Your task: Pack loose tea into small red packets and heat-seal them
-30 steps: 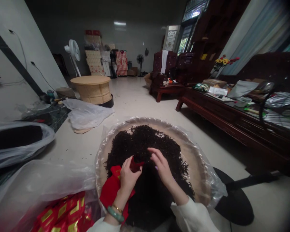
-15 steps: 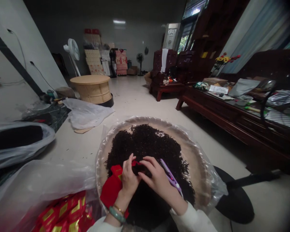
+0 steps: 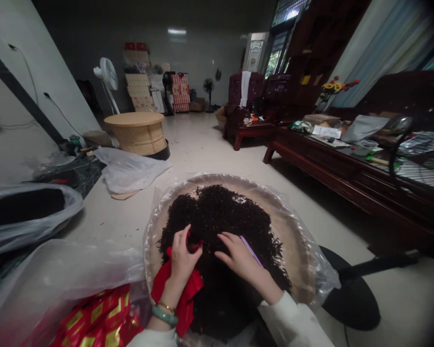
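A heap of dark, dried leaves, apparently loose tea (image 3: 224, 209), lies on a wide round tray (image 3: 296, 236) lined with clear plastic. My left hand (image 3: 183, 255) is closed on a small red packet (image 3: 196, 246), its fingers curled round the packet's mouth; most of the packet is hidden. Beneath that wrist more red packets (image 3: 161, 282) rest on the leaves at the tray's left side. Over the heap, my right hand (image 3: 240, 258) is open, thumb and fingers apart, with nothing visible between them. A slim purple tool (image 3: 251, 250) lies beside it, partly covered by the hand.
A plastic bag holds several red and gold packets (image 3: 94, 318) at lower left. Another bag of dark contents (image 3: 25, 205) stands at far left. A round wooden drum table (image 3: 135, 132) is beyond. On the right are a long dark wooden table (image 3: 325, 164) and a black stand base (image 3: 350, 294).
My hands have moved apart: the left went slightly left with the red packet, and the right drew away from its mouth and opened. The dark clump between them is gone from the fingers.
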The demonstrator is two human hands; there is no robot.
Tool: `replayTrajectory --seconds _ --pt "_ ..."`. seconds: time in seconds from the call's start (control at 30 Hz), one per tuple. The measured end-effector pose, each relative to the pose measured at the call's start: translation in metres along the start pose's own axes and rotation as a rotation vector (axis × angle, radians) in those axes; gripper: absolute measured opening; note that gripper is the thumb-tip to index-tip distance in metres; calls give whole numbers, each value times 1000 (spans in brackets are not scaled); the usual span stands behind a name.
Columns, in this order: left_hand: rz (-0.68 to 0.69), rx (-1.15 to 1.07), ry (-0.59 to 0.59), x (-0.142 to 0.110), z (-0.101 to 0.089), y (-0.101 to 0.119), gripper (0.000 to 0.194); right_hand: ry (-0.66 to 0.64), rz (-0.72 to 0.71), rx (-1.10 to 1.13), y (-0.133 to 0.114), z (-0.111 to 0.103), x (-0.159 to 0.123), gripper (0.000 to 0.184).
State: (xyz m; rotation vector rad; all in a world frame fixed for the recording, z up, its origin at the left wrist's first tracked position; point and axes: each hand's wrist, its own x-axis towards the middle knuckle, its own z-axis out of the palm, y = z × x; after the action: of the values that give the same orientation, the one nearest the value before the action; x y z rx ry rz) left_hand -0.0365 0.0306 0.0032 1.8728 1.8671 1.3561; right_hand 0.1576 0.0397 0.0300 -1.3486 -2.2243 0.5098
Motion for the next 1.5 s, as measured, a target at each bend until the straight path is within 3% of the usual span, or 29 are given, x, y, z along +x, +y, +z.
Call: replayTrajectory --seconds 0.07,0.13,0.23,0.3,0.43,0.47,0.57,0.6,0.7,0.83,0.93,1.1,1.3,1.5 --pt "-20 10 -18 2 -3 -2 61 -123 12 -173 -5 14 -3 68" --pt "-27 18 -31 2 -4 -3 62 -189 20 -303 -15 25 -5 75" --pt "-22 26 -34 2 -4 -4 63 -272 -12 -389 -30 32 -4 43" --pt "-16 30 -31 2 -4 -4 63 -307 -43 -389 -36 33 -2 34" --pt "-15 30 -51 2 -3 -3 62 -341 -68 -407 -43 37 4 72" --pt "-12 25 -60 2 -3 -3 63 -368 -84 -419 -45 38 5 67" --pt "-6 18 -83 2 -4 -3 64 -432 -127 -418 -48 40 6 21" --pt "-7 22 -89 1 -4 -3 65 -430 -124 -394 -48 38 6 18" --pt "-13 41 -103 -1 -5 -4 68 -338 -72 -203 -38 23 6 23" --pt "-2 48 -127 -3 -1 -3 71 -67 -18 170 -24 -10 11 23" --pt "15 62 -155 -3 4 2 73 82 -56 309 -29 -27 17 22" --pt "23 62 -169 -4 10 10 73 124 -151 332 -46 -24 25 44" --pt "23 52 -135 -4 10 10 74 236 -144 327 -35 -22 23 27" --pt "-65 56 -104 -3 10 15 78 159 -104 166 -30 -26 12 26"
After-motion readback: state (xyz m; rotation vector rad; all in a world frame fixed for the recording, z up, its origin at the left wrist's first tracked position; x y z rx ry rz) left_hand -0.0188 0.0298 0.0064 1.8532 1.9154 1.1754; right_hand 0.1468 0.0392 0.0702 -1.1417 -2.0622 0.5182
